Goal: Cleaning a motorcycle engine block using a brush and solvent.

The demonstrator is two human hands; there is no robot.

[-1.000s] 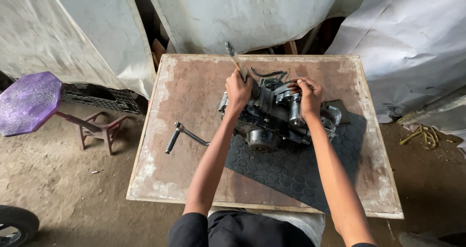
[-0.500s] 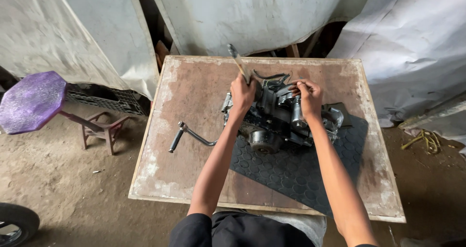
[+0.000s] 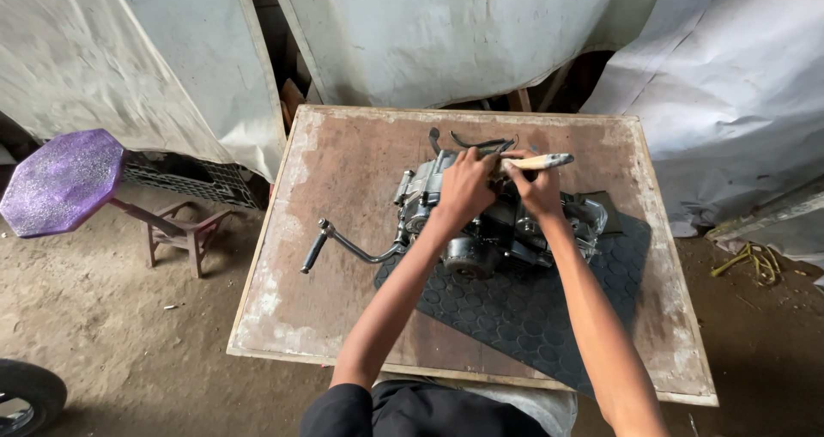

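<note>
Two hands on the motorcycle engine (image 3: 498, 222): your right hand (image 3: 539, 188) grips a brush (image 3: 539, 160); your left hand (image 3: 463, 186) clasps the engine's top.

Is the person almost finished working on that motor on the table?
Hard to say. The engine already sits on the black rubber mat on the wooden table, its kick lever attached. Right now the left hand rests on top while the right hand holds a pale-handled tool against it. No removed parts lie around, so plenty seems left.
</note>
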